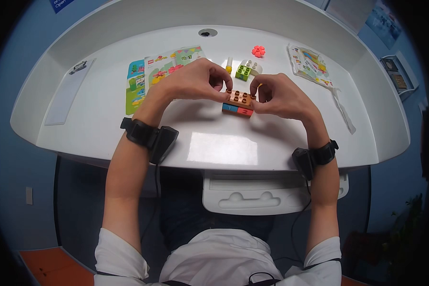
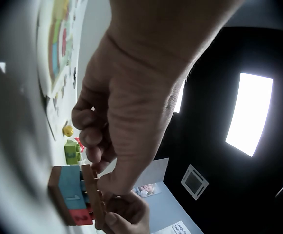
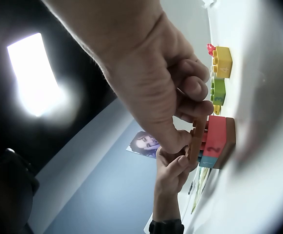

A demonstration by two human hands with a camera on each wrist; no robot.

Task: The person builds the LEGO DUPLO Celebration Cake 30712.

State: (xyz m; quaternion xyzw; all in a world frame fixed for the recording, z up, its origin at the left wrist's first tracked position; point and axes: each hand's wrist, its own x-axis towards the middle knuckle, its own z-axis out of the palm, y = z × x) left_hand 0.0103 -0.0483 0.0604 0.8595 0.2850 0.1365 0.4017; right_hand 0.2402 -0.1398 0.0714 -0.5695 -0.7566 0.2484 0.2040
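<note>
A brown studded plate is pinched at its left end by my left hand and at its right end by my right hand. Directly under it, a blue brick marked 1 and a red brick marked 2 stand side by side. In the left wrist view the plate sits slightly tilted over the blue brick, with a narrow gap between them. A brown base lies beneath both bricks in the right wrist view. Fingertips cover the plate's ends.
Behind the bricks are a green brick, a pale studded brick, a yellow-bottomed tube and a red flower piece. Booklets and a clipboard lie left; an opened bag lies right.
</note>
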